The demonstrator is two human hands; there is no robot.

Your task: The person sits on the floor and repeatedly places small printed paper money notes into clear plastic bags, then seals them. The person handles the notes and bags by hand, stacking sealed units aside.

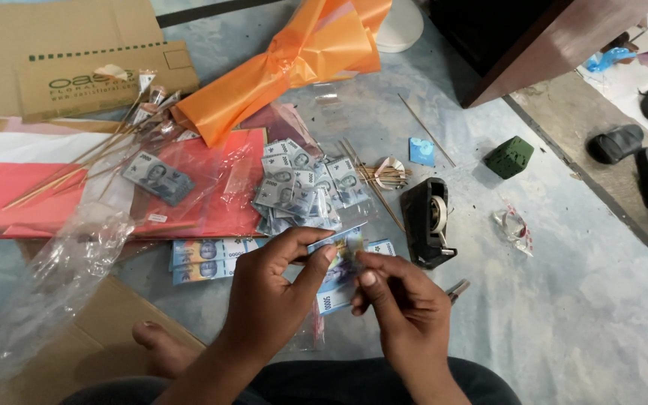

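Blue banknote (341, 259) pinched between left hand (271, 289) and right hand (399, 300), near black tape dispenser (429, 221).

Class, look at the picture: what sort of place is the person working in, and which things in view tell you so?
Probably a home floor used as a craft spot. The person sits on the bare floor, sandals lie by the edge, and a tape dispenser, wooden sticks and orange wrapping sheet lie spread about.
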